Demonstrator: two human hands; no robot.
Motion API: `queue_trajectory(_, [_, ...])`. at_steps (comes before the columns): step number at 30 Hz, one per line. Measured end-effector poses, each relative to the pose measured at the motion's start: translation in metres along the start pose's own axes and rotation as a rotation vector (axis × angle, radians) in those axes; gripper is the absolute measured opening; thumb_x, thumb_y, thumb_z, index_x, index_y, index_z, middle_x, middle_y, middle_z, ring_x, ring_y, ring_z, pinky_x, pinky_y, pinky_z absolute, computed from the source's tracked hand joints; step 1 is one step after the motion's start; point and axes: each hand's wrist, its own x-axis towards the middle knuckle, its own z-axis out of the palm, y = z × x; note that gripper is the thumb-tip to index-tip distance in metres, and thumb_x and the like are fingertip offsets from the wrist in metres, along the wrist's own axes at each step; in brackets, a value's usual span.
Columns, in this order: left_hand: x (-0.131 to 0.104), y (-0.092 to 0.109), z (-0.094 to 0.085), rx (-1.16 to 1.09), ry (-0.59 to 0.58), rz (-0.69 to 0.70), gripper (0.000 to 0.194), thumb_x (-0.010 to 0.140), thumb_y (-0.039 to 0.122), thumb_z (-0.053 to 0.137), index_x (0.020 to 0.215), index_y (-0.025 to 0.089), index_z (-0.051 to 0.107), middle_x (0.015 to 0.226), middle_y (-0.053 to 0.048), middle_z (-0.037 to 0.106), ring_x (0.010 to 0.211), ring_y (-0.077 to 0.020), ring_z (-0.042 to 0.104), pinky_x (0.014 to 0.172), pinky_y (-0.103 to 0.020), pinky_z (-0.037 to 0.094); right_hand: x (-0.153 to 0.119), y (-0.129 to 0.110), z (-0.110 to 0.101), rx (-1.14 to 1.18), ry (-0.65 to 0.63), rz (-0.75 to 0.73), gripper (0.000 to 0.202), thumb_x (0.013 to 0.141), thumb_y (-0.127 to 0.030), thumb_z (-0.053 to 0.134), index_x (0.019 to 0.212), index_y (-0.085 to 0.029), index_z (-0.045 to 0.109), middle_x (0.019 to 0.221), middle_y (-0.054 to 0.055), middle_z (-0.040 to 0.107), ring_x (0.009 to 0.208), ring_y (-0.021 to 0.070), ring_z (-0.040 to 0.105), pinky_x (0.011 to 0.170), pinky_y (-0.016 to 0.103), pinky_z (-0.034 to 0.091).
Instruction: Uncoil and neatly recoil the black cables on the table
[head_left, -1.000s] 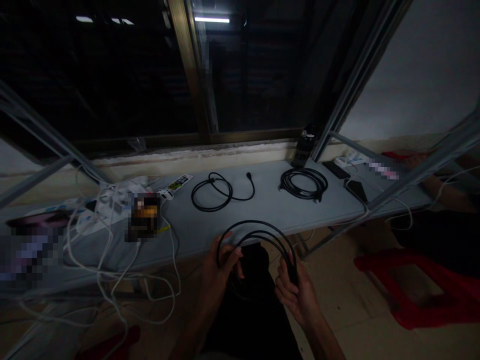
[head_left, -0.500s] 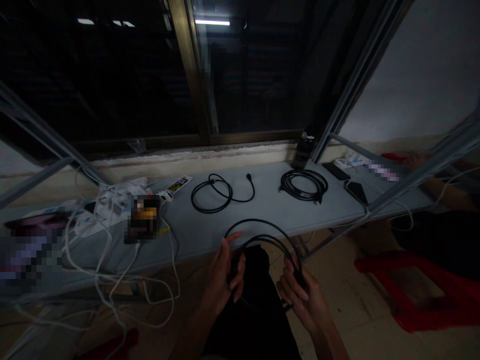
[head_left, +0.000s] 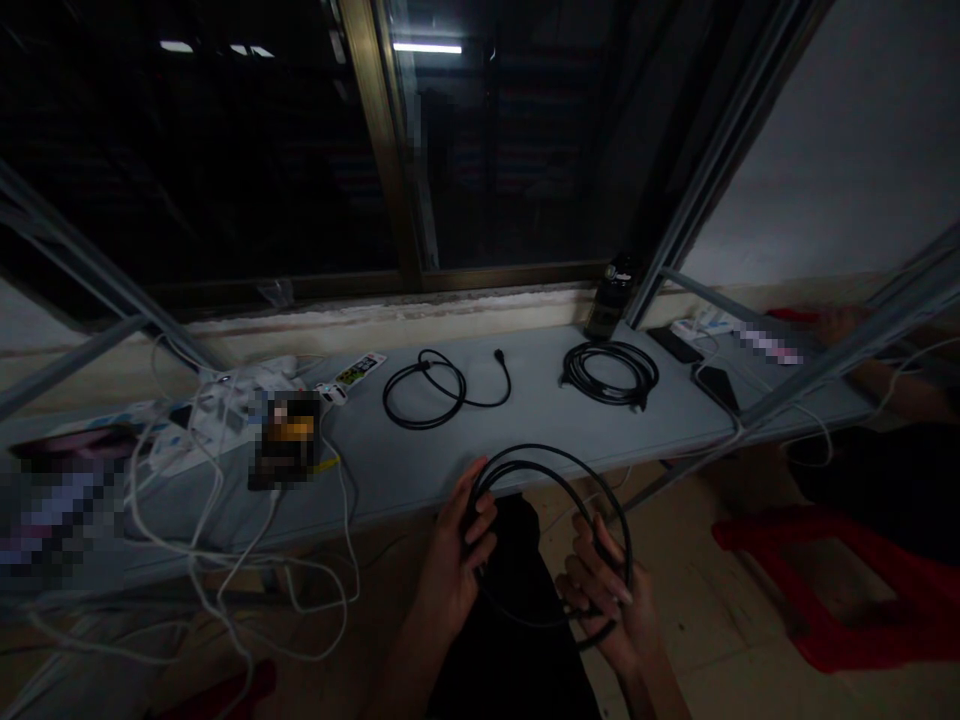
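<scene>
Between my two hands hangs a black cable [head_left: 559, 450] in loose loops, above my lap and just in front of the table edge. My left hand [head_left: 461, 540] has its fingers wrapped round the left side of the loops. On the right side, my right hand [head_left: 604, 580] grips the cable, and one loop bulges out past its fingers. The cable's ends are not clearly visible. On the table beyond lie a second black cable [head_left: 427, 424], loosely looped with a plug showing, and a neatly coiled black cable [head_left: 611, 400].
A dark bottle [head_left: 609, 300] stands by the window. White cords [head_left: 202, 555] tangle over the table's left side and hang below its edge. Dark phones [head_left: 673, 344] lie at right near a metal post. A red stool [head_left: 817, 640] and another person's arm [head_left: 892, 370] are at the right.
The cable's loops have spread wider and rounder, with the outer loop now further right. My left fingers have closed round the cable. My right hand has shifted slightly right.
</scene>
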Motion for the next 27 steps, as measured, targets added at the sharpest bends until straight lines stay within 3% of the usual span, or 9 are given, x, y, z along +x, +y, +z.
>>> queue_trajectory(3, [0.004, -0.004, -0.001, -0.031, -0.003, -0.005, 0.062, 0.095, 0.036, 0.092, 0.149, 0.015, 0.071, 0.089, 0.003, 0.045, 0.056, -0.0012, 0.029, 0.038, -0.009, 0.023, 0.0, -0.002, -0.002, 0.075, 0.0, -0.025, 0.037, 0.102, -0.04, 0.091, 0.1, -0.023, 0.057, 0.052, -0.016, 0.021, 0.044, 0.0057, 0.004, 0.05, 0.019, 0.038])
queue_trajectory(8, [0.005, -0.011, 0.0, 0.03, -0.023, 0.033, 0.071, 0.085, 0.042, 0.102, 0.143, 0.013, 0.075, 0.089, 0.003, 0.047, 0.058, -0.0011, 0.029, 0.04, -0.009, 0.023, -0.001, -0.008, 0.0, 0.235, -0.028, -0.038, 0.029, 0.107, -0.025, 0.082, 0.099, -0.022, 0.055, 0.053, -0.016, 0.029, 0.039, 0.0029, 0.001, 0.038, 0.015, 0.019])
queue_trajectory(11, [0.01, -0.016, 0.006, 0.064, -0.047, 0.034, 0.074, 0.083, 0.049, 0.103, 0.142, 0.013, 0.075, 0.091, 0.001, 0.054, 0.058, -0.0017, 0.033, 0.041, -0.011, 0.024, -0.002, -0.018, 0.01, 0.241, -0.001, -0.063, 0.026, 0.108, -0.021, 0.079, 0.097, -0.021, 0.054, 0.054, -0.015, 0.029, 0.039, 0.003, 0.002, 0.037, 0.015, 0.014])
queue_trajectory(13, [0.017, -0.021, 0.01, 0.109, -0.06, 0.024, 0.077, 0.086, 0.059, 0.099, 0.144, 0.014, 0.076, 0.1, -0.005, 0.066, 0.065, -0.0052, 0.05, 0.047, -0.013, 0.038, -0.003, -0.032, 0.02, 0.206, 0.022, -0.099, 0.027, 0.108, -0.021, 0.078, 0.096, -0.021, 0.054, 0.054, -0.015, 0.028, 0.04, 0.003, 0.001, 0.037, 0.016, 0.012])
queue_trajectory(16, [0.03, -0.024, 0.011, 0.257, -0.095, 0.12, 0.077, 0.093, 0.072, 0.088, 0.141, 0.013, 0.078, 0.127, -0.018, 0.076, 0.101, -0.0214, 0.073, 0.082, -0.028, 0.063, -0.002, -0.065, 0.04, 0.083, 0.055, -0.22, 0.034, 0.11, -0.032, 0.079, 0.091, -0.021, 0.053, 0.055, -0.014, 0.028, 0.041, 0.0036, -0.001, 0.037, 0.019, 0.01])
queue_trajectory(18, [0.038, -0.019, 0.007, 0.459, -0.112, 0.268, 0.069, 0.1, 0.073, 0.079, 0.135, 0.015, 0.081, 0.136, -0.02, 0.076, 0.12, -0.0283, 0.074, 0.1, -0.035, 0.062, 0.003, -0.093, 0.055, -0.057, 0.072, -0.347, 0.049, 0.111, -0.056, 0.078, 0.088, -0.022, 0.051, 0.056, -0.013, 0.027, 0.042, 0.0045, -0.001, 0.037, 0.021, 0.013])
queue_trajectory(21, [0.046, 0.001, -0.003, 0.785, -0.088, 0.483, 0.057, 0.108, 0.071, 0.067, 0.126, 0.019, 0.084, 0.128, -0.015, 0.08, 0.119, -0.0288, 0.075, 0.106, -0.039, 0.06, 0.027, -0.14, 0.069, -0.362, 0.094, -0.595, 0.068, 0.102, -0.086, 0.072, 0.086, -0.023, 0.054, 0.056, -0.011, 0.027, 0.041, 0.0063, 0.009, 0.039, 0.023, 0.02])
queue_trajectory(24, [0.055, 0.026, -0.014, 0.999, -0.034, 0.648, 0.05, 0.111, 0.067, 0.064, 0.121, 0.022, 0.083, 0.121, -0.012, 0.081, 0.117, -0.0286, 0.076, 0.111, -0.041, 0.058, 0.076, -0.185, 0.065, -0.855, 0.218, -0.872, 0.071, 0.097, -0.09, 0.075, 0.083, -0.023, 0.055, 0.056, -0.008, 0.036, 0.042, 0.0095, 0.027, 0.043, 0.024, 0.023])
queue_trajectory(27, [0.067, 0.045, -0.024, 1.161, -0.021, 0.779, 0.046, 0.109, 0.064, 0.065, 0.117, 0.022, 0.082, 0.121, -0.012, 0.081, 0.117, -0.0294, 0.076, 0.112, -0.043, 0.058, 0.138, -0.218, 0.044, -1.617, 0.396, -1.03, 0.075, 0.102, -0.093, 0.062, 0.081, -0.021, 0.06, 0.067, 0.003, 0.057, 0.06, 0.0176, 0.055, 0.058, 0.028, 0.039])
